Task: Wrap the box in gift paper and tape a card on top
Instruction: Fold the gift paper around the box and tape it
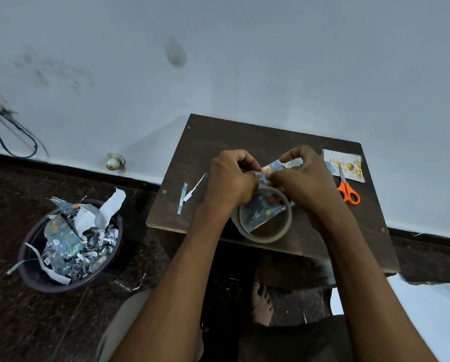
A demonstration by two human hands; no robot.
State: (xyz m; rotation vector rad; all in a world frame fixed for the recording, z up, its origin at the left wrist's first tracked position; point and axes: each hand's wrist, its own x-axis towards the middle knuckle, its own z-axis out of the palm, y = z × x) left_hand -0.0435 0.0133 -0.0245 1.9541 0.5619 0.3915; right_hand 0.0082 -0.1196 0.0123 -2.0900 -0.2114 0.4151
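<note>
Both hands (pixel 264 178) pinching wrapped box (pixel 276 168), tape roll (pixel 264 215) beneath

**Operator body: what's visible**

Two bare forearms, no sleeves in view. Left hand (pixel 229 182) and right hand (pixel 306 178): no rings, watch or bands visible. Light beige/khaki garment on left leg (pixel 122 325), dark garment on right leg (pixel 294 343). One bare foot (pixel 262 304), no footwear, under the table.
</note>
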